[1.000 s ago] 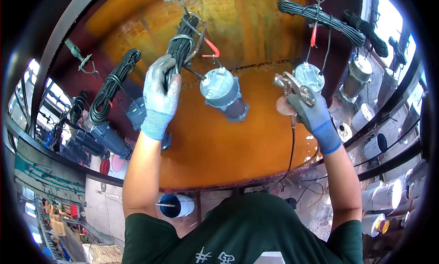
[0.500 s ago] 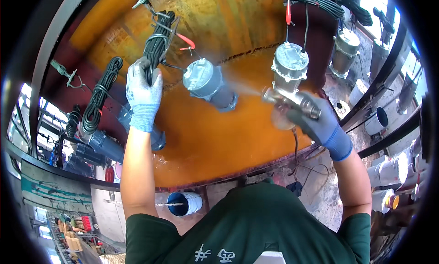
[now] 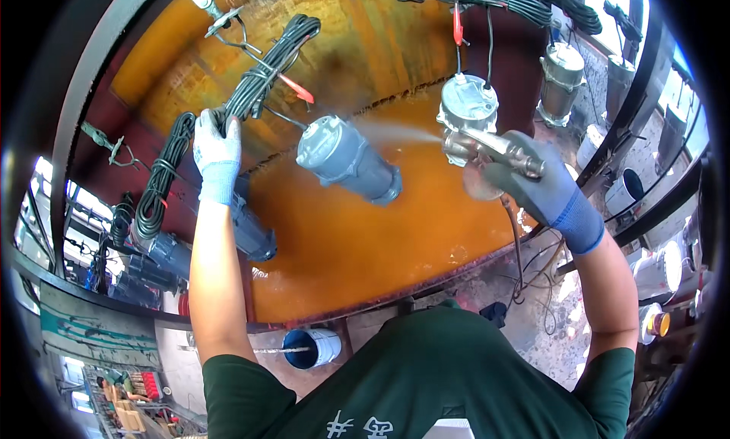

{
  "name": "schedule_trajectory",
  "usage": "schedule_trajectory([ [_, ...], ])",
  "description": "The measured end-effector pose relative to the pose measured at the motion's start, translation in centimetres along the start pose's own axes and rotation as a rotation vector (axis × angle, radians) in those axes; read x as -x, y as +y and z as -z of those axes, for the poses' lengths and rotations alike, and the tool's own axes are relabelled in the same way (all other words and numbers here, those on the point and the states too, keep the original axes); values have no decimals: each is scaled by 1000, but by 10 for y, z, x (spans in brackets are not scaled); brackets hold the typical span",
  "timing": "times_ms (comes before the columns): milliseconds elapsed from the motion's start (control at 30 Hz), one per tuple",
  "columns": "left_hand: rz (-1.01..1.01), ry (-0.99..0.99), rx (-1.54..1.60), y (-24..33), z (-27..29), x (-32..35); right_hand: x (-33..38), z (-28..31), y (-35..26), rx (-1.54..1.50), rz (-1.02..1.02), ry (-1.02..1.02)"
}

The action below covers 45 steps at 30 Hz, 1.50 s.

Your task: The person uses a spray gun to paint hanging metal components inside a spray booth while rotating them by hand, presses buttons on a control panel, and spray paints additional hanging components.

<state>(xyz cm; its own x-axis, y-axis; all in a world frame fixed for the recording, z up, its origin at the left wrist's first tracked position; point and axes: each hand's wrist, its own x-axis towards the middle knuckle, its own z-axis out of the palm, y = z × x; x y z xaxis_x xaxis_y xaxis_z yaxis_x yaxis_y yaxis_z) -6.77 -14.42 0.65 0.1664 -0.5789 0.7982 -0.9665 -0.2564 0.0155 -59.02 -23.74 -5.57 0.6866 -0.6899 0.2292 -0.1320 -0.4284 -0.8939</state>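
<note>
My left hand (image 3: 218,151), in a white and blue glove, is closed round the lower end of a coiled black cable bundle (image 3: 270,68). From that bundle's cable hangs a cylindrical pump or motor (image 3: 346,159), tilted and coated blue-grey. In my gloved right hand (image 3: 536,182) is a metal spray gun (image 3: 502,151), its nozzle aimed left. A pale mist runs from it to the top of the tilted cylinder. Behind the gun hangs a bare silvery cylinder (image 3: 469,104), partly hidden by it. The trigger fingers are partly hidden.
An orange-stained booth basin (image 3: 357,264) lies beneath the hanging cylinders. More blue-grey cylinders (image 3: 255,230) hang at left, silvery ones (image 3: 561,81) at right. A hose (image 3: 518,249) trails from the gun. A paint bucket (image 3: 325,348) stands by the near rim; dark frame bars flank both sides.
My left hand has moved left and slightly down, and the cable bundle leans further right. The sprayed cylinder is tilted more sideways. My right hand and the gun have shifted slightly right.
</note>
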Motion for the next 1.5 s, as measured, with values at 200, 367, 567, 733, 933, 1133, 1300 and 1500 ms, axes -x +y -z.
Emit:
schedule_trajectory([
  [200, 25, -42, -137, -9, -20, -27, -2, 14, -6, 94, 235, -117],
  [367, -33, -25, -36, -22, -39, -41, -14, 20, -18, 109, 266, 12],
  [567, -40, -98, -64, -20, -52, -60, -27, 27, -24, 258, 384, -4],
  [733, 34, -170, -30, -14, -62, -73, -38, 27, -14, 128, 382, -182],
  [933, 99, -276, 80, -2, -69, -86, -44, 21, 2, 91, 226, -82],
  [1133, 82, -238, 282, -20, -84, -87, -52, 25, -6, 141, 240, -140],
  [1300, 182, -68, 454, -29, -78, -60, -57, 24, -7, 91, 412, -113],
  [1500, 476, -67, 879, 27, -16, -12, -70, 23, -19, 253, 351, -148],
])
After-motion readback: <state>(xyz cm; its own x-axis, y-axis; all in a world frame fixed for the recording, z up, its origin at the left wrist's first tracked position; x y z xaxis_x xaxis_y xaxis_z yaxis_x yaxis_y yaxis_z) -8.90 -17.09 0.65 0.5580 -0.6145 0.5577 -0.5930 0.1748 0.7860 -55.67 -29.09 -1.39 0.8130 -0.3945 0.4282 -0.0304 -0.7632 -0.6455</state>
